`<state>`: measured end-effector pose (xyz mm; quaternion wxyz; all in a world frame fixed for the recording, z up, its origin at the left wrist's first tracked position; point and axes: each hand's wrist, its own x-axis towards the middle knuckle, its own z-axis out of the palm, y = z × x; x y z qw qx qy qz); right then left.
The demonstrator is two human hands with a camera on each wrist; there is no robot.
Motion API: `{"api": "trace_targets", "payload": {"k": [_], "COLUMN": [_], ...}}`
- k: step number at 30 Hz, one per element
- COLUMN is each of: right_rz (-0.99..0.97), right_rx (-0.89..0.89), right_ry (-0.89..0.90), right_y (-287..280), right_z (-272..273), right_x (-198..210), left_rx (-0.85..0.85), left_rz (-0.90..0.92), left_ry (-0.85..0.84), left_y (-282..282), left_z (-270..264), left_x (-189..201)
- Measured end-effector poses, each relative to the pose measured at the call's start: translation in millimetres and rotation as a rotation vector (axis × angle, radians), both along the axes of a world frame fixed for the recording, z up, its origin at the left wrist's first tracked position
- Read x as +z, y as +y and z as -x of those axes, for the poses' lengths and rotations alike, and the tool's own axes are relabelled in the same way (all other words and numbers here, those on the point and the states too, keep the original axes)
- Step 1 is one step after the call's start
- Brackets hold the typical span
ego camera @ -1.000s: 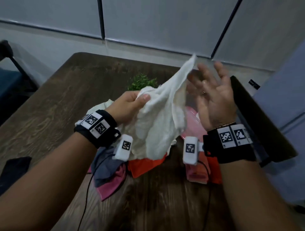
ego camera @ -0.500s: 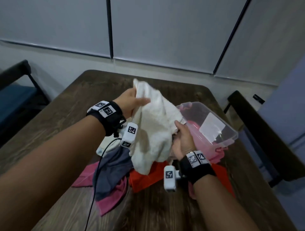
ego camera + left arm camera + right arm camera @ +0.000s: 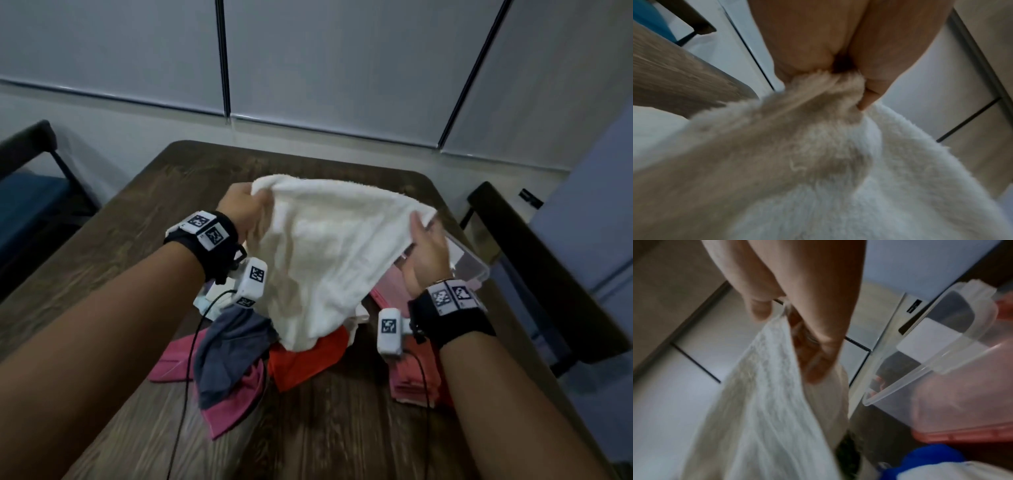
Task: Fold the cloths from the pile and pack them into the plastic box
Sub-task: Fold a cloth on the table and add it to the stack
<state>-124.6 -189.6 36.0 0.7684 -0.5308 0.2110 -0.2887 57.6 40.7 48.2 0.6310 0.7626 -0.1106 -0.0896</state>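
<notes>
A white terry cloth (image 3: 329,253) hangs spread in the air between both hands, above the pile. My left hand (image 3: 245,209) pinches its upper left corner; the left wrist view shows the fingers (image 3: 869,84) bunched on the cloth (image 3: 838,162). My right hand (image 3: 426,250) grips the upper right corner, where the thumb and fingers (image 3: 818,353) close on the cloth (image 3: 766,394). The pile beneath holds a grey cloth (image 3: 229,353), pink cloths (image 3: 236,407) and an orange cloth (image 3: 305,359). The clear plastic box (image 3: 472,263) stands behind my right hand, with pink cloth inside.
The dark wooden table (image 3: 308,438) has bare surface near me. A folded pink cloth (image 3: 414,380) lies under my right wrist. A dark chair (image 3: 534,260) stands at the right edge, a blue-seated chair (image 3: 27,202) at the far left. Wall panels lie beyond.
A second ago only my left hand held the bunched cloth. My right hand then took hold of its other end, and both hands have pulled apart, spreading it wide.
</notes>
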Motion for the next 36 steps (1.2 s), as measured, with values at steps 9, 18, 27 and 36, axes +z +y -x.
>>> {"api": "trace_targets", "payload": {"k": [9,18,27,36], "right_rz": [0.375,0.670,0.303,0.737], "right_rx": [0.174,-0.244,-0.106,-0.119], "right_ry": [0.190,0.304,0.095,0.305], "right_y": [6.7,-32.0,-33.6,-65.6], "right_z": [-8.3,-21.0,-19.5,-19.5], "right_x": [4.4,50.0,71.7,55.2], "left_rx": [-0.193,0.057,-0.154,-0.012], "left_rz": [0.275,-0.204,0.543,0.067], "left_ry": [0.206,-0.111,0.142,-0.225], "left_y": [-5.0,12.8,13.5,18.1], "left_z": [-7.6,-38.1,-38.5,-39.4], "left_x": [20.1,29.0,46.9,41.5]}}
